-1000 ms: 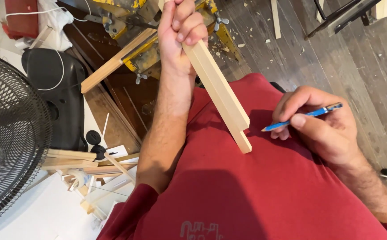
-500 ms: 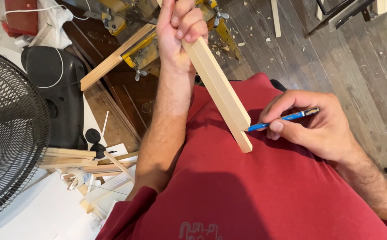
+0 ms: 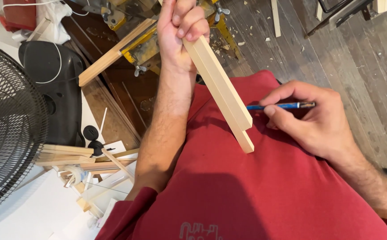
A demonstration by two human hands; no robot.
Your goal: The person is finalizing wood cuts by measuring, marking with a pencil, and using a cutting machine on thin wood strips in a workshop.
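Sawdust-strewn floorboards (image 3: 335, 53) lie below. Left hand (image 3: 180, 31) is clenched on a wood strip (image 3: 220, 84) slanting over the red shirt (image 3: 246, 191); right hand (image 3: 313, 118) pinches a blue pencil (image 3: 275, 106), tip at the strip's edge. Brace the strip firmly; mark lightly.

Two pale wooden strips (image 3: 220, 84), held together face to face, slant downward, lower ends staggered against red cloth. A blue pencil (image 3: 278, 106) lies level, its tip touching their edge.
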